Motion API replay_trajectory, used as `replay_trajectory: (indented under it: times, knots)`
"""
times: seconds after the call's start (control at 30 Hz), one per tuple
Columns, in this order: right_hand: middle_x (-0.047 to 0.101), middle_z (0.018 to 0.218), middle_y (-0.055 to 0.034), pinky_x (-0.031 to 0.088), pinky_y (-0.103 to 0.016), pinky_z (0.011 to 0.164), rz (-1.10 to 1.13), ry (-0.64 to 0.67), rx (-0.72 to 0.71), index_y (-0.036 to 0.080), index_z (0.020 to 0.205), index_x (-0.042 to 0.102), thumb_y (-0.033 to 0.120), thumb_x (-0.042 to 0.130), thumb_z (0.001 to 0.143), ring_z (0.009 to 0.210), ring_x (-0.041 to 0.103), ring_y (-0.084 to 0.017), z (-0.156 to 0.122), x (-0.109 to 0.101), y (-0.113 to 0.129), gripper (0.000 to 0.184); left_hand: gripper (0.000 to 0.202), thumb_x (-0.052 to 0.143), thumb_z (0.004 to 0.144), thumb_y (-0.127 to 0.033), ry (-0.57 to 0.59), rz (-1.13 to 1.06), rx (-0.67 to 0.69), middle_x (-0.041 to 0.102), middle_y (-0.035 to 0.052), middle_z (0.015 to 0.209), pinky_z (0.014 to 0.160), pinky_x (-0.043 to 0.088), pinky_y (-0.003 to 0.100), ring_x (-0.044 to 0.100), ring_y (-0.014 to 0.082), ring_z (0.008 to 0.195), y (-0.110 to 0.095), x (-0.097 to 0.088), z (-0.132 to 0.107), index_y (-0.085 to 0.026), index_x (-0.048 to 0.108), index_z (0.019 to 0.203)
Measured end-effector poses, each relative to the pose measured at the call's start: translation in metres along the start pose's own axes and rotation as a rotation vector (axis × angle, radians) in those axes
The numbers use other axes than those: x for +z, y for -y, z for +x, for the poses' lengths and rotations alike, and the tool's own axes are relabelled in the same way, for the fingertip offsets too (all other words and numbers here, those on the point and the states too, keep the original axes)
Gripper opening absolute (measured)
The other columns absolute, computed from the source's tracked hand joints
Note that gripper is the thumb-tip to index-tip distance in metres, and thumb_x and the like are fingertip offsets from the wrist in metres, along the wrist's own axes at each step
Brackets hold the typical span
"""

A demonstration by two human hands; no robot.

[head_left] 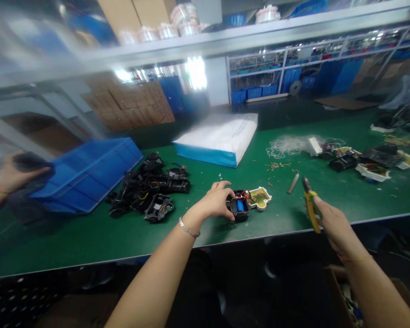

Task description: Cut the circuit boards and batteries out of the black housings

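My left hand (216, 200) curls around a small black plastic housing (239, 208) on the green table, fingers closed on its near side. The housing lies open and shows a blue cell and coloured wires, with a cream circuit board (259, 198) attached at its right. My right hand (330, 222) is closed on yellow-handled cutters (310, 205), whose dark jaws point up and away, just right of the housing. A short metal rod (293, 183) lies beyond the cutters.
A heap of black housings (150, 189) lies left of centre beside a tipped blue bin (85, 175). Another person's hand (12, 175) holds a dark part at far left. A white and blue bag (218, 136) lies behind. Opened parts and white wire scraps (369, 157) sit right.
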State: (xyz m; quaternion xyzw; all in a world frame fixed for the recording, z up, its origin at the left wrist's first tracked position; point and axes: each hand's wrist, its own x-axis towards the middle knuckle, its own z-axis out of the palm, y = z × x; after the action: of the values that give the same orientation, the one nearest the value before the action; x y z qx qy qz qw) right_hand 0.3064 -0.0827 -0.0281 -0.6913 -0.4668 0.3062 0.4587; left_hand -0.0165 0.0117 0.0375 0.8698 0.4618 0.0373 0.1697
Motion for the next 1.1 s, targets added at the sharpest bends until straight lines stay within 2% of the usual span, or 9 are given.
replay_trajectory:
  times: [0.07, 0.13, 0.2, 0.3, 0.43, 0.63, 0.93, 1.1]
  knots:
    - [0.063, 0.107, -0.0135, 0.049, -0.044, 0.087, 0.449, 0.325, 0.225, 0.017, 0.117, 0.056, 0.049, 0.041, 0.090, 0.098, 0.061, -0.027, -0.018, 0.010, 0.021, 0.045, 0.064, 0.085, 0.042, -0.045, 0.035, -0.024, 0.020, 0.033, 0.0092, 0.141, 0.107, 0.030, 0.045, 0.027, 0.0346, 0.131, -0.002, 0.001, 0.001, -0.023, 0.064, 0.099]
    - [0.063, 0.108, -0.0121, 0.050, -0.043, 0.088, 0.683, 0.570, 0.382, 0.017, 0.113, 0.057, 0.044, 0.049, 0.089, 0.097, 0.062, -0.026, -0.036, 0.025, 0.040, 0.037, 0.061, 0.085, 0.044, -0.044, 0.066, -0.055, 0.031, 0.035, 0.0104, 0.141, 0.107, 0.030, 0.044, 0.029, 0.0337, 0.131, -0.004, 0.001, 0.003, -0.022, 0.064, 0.096]
    - [0.063, 0.109, -0.0126, 0.050, -0.044, 0.089, 0.756, 0.707, 0.462, 0.016, 0.109, 0.058, 0.039, 0.055, 0.087, 0.097, 0.063, -0.026, -0.049, 0.040, 0.054, 0.032, 0.062, 0.085, 0.043, -0.045, 0.087, -0.091, 0.030, 0.037, 0.0118, 0.140, 0.107, 0.031, 0.042, 0.029, 0.0330, 0.132, -0.005, 0.002, 0.004, -0.021, 0.063, 0.097]
    - [0.064, 0.104, -0.0140, 0.050, -0.048, 0.088, 0.702, 0.825, 0.495, 0.013, 0.106, 0.059, 0.038, 0.057, 0.086, 0.095, 0.064, -0.028, -0.054, 0.057, 0.065, 0.032, 0.063, 0.084, 0.045, -0.046, 0.098, -0.141, 0.040, 0.038, 0.0125, 0.139, 0.108, 0.030, 0.041, 0.031, 0.0318, 0.132, -0.005, 0.002, 0.004, -0.020, 0.063, 0.099]
    - [0.064, 0.102, -0.0135, 0.053, -0.046, 0.083, 0.560, 0.855, 0.476, 0.012, 0.102, 0.059, 0.038, 0.057, 0.086, 0.091, 0.065, -0.027, -0.045, 0.066, 0.072, 0.031, 0.053, 0.082, 0.052, -0.042, 0.097, -0.175, 0.064, 0.038, 0.0113, 0.139, 0.107, 0.031, 0.041, 0.034, 0.0307, 0.131, -0.002, 0.002, 0.003, -0.021, 0.064, 0.097]
    - [0.064, 0.103, -0.0146, 0.055, -0.043, 0.078, 0.465, 0.842, 0.487, 0.011, 0.104, 0.058, 0.037, 0.054, 0.087, 0.093, 0.065, -0.028, -0.039, 0.069, 0.077, 0.031, 0.049, 0.083, 0.053, -0.036, 0.116, -0.167, 0.101, 0.044, 0.0134, 0.133, 0.105, 0.034, 0.038, 0.034, 0.0298, 0.132, -0.005, -0.002, 0.004, -0.019, 0.063, 0.094]
    - [0.065, 0.102, -0.0142, 0.054, -0.044, 0.078, 0.492, 0.792, 0.515, 0.012, 0.106, 0.058, 0.034, 0.054, 0.088, 0.090, 0.066, -0.027, -0.040, 0.074, 0.076, 0.029, 0.047, 0.083, 0.052, -0.037, 0.101, -0.176, 0.112, 0.045, 0.0121, 0.133, 0.104, 0.034, 0.037, 0.035, 0.0291, 0.131, -0.004, -0.001, 0.005, -0.020, 0.063, 0.091]
    - [0.065, 0.102, -0.0138, 0.055, -0.040, 0.075, 0.500, 0.782, 0.493, 0.012, 0.102, 0.059, 0.036, 0.056, 0.087, 0.084, 0.066, -0.023, -0.040, 0.077, 0.075, 0.028, 0.046, 0.083, 0.053, -0.036, 0.095, -0.182, 0.120, 0.047, 0.0114, 0.131, 0.103, 0.035, 0.037, 0.034, 0.0286, 0.132, -0.003, 0.000, 0.005, -0.020, 0.064, 0.091]
